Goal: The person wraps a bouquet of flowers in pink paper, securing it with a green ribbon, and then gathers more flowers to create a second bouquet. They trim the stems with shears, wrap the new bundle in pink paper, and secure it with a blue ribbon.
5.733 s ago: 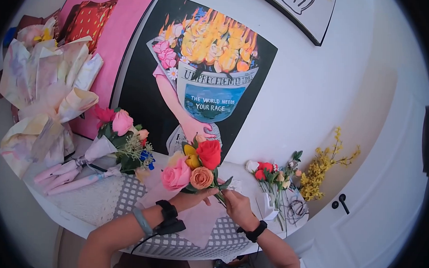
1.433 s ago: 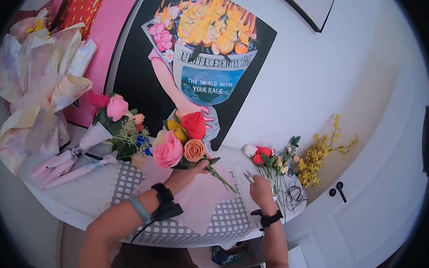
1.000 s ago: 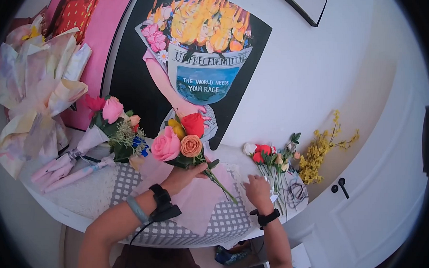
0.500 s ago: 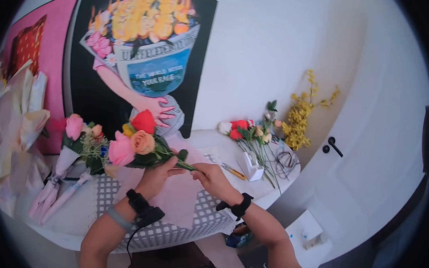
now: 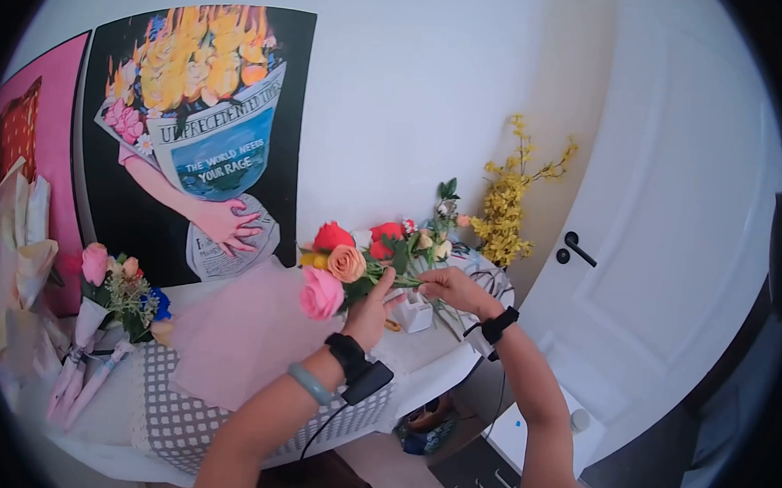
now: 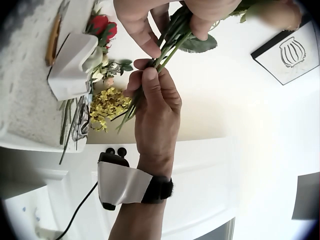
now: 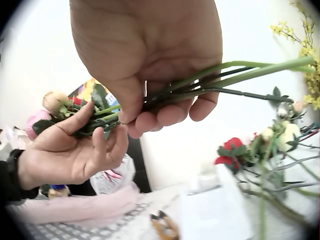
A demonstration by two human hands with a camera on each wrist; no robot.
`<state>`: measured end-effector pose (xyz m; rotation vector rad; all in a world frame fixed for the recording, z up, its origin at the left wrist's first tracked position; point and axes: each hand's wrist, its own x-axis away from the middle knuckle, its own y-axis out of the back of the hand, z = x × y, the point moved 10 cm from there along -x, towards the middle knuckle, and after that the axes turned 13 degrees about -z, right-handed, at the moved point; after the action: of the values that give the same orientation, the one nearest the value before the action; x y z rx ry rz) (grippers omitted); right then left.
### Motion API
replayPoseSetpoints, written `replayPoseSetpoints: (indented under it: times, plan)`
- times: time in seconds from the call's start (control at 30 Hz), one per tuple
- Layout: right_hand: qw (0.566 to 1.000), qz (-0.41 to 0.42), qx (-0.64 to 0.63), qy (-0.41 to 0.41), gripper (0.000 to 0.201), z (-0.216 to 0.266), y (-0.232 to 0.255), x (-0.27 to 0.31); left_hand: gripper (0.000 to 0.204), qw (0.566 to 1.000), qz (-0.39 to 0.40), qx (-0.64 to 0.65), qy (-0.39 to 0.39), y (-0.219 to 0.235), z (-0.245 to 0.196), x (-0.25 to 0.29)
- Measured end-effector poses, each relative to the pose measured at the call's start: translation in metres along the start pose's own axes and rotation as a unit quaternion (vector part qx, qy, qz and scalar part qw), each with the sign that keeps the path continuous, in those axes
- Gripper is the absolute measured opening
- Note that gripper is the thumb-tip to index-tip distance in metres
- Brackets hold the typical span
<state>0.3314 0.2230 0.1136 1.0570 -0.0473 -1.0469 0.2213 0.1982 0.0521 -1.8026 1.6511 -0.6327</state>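
Note:
My left hand holds a small bouquet just below its blooms. A pink rose, a peach rose and a red rose show at its head, which points left. My right hand grips the same bouquet further down; in the right wrist view its green stems run through the curled fingers and stick out to the right. The left wrist view shows the right thumb pressing on the stems close to the left fingertips. Both hands are raised above the table.
Under the hands stand a white tape dispenser and orange-handled pliers. Loose flowers and yellow blossom branches lie at the back right. Pink wrapping paper covers the middle; wrapped flowers lie left. A door stands right.
The right hand has let go of the pointed tool, now on the table, and taken hold of the stems. The view has turned right, and both hands have carried the bouquet rightward.

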Motion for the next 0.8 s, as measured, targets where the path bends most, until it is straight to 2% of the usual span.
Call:
replayPoseSetpoints:
  times: [0.03, 0.07, 0.1, 0.2, 0.23, 0.33, 0.47, 0.5, 0.6, 0.7, 0.8]
  plan:
    - [0.999, 0.020, 0.010, -0.038, 0.020, -0.017, -0.001, 0.003, 0.037, 0.999, -0.032, -0.017, 0.009, 0.006, 0.017, -0.010]
    - [0.999, 0.014, -0.006, -0.037, 0.018, -0.029, -0.001, 0.004, 0.037, 0.997, -0.065, -0.036, 0.017, 0.015, 0.034, -0.018]
    - [0.999, 0.007, -0.022, -0.035, 0.016, -0.043, -0.003, 0.004, 0.032, 0.992, -0.116, -0.052, -0.017, 0.022, 0.038, -0.021]
    - [1.000, -0.010, -0.008, -0.018, 0.016, -0.072, -0.013, 0.004, 0.033, 0.973, -0.151, -0.166, 0.047, 0.045, 0.071, -0.036]
    - [1.000, -0.009, -0.002, -0.020, 0.016, -0.078, -0.015, 0.005, 0.040, 0.978, -0.153, -0.136, 0.029, 0.042, 0.073, -0.036]
    - [0.999, -0.029, -0.006, -0.023, 0.015, -0.082, -0.012, 0.008, 0.036, 0.970, -0.174, -0.156, 0.066, 0.047, 0.086, -0.035]
    - [0.996, -0.043, -0.063, -0.038, 0.014, -0.084, -0.010, 0.016, 0.029, 0.982, -0.178, -0.038, 0.060, 0.053, 0.108, -0.050]
    - [0.995, -0.043, -0.076, -0.039, 0.014, -0.082, -0.009, 0.017, 0.027, 0.982, -0.176, -0.025, 0.060, 0.050, 0.105, -0.048]
    - [0.998, -0.047, 0.027, 0.019, 0.014, -0.065, -0.001, 0.015, 0.020, 0.977, -0.196, -0.031, 0.079, 0.043, 0.089, -0.034]
    - [0.998, 0.003, 0.057, -0.013, 0.015, -0.069, -0.009, 0.013, 0.015, 0.975, -0.208, -0.017, 0.071, 0.047, 0.085, -0.033]
    - [0.996, 0.078, 0.012, -0.034, 0.018, -0.086, -0.020, 0.008, 0.016, 0.981, -0.188, 0.013, 0.046, 0.042, 0.082, -0.035]
